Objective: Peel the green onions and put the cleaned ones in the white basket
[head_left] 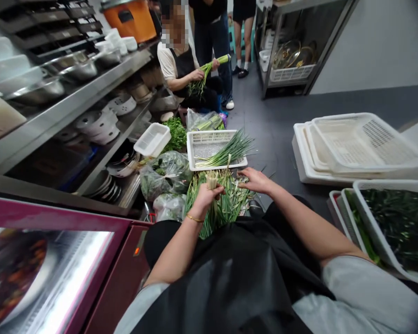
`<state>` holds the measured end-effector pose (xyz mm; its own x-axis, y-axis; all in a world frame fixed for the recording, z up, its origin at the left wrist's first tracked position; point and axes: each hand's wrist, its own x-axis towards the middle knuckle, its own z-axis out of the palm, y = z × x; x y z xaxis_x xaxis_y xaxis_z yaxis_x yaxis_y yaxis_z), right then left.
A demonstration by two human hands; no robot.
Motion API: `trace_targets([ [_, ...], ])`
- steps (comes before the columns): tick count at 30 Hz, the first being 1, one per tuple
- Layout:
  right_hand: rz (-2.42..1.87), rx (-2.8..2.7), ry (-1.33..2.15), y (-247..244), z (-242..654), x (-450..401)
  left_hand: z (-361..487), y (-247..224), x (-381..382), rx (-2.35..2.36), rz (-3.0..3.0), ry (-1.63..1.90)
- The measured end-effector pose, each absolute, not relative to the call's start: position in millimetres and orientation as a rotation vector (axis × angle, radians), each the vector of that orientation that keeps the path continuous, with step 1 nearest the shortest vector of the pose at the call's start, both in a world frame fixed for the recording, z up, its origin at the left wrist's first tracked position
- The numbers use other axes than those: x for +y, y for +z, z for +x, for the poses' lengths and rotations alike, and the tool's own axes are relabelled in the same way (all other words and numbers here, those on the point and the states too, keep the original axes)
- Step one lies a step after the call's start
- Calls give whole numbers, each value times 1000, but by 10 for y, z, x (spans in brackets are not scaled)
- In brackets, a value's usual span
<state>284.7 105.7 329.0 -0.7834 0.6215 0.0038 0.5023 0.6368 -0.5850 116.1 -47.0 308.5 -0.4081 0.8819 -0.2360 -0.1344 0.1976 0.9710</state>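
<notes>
My left hand (206, 195), with a gold bangle at the wrist, is closed around a bunch of scallions (212, 180); their pale root ends point up and the green leaves hang below. To its right, my right hand (257, 180) has its fingers apart, holding nothing that I can make out. Beneath both hands lies a loose pile of scallions (226, 208), with some pale and dry leaves on its right side. Just beyond, a white perforated basket (191, 153) holds long scallions (230, 150) lying at a slant, their green tips over its right rim.
Bagged greens (167, 176), leafy herbs (175, 133) and a white tray (153, 140) are on the left by a metal shelf (73, 97). A seated co-worker (181, 65) holds green stalks. White baskets (365, 144) stand at right, one with dark greens (400, 222).
</notes>
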Motion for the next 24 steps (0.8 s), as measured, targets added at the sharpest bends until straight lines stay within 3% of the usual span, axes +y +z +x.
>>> trace_targets([
  [6, -966, -2553, 964, 3402, 2461, 755, 1259, 2997, -451, 1693, 880, 1343],
  [12, -928, -2294, 1828, 3306, 2564, 817, 1283, 2969, -493, 1758, 886, 1301],
  [20, -973, -1395, 1957, 3447, 2789, 1049, 1219, 2987, -529, 1618, 823, 1299],
  [24, -919, -1283, 1807, 3453, 3121, 1392, 1186, 2943, -556, 1625, 799, 1293],
])
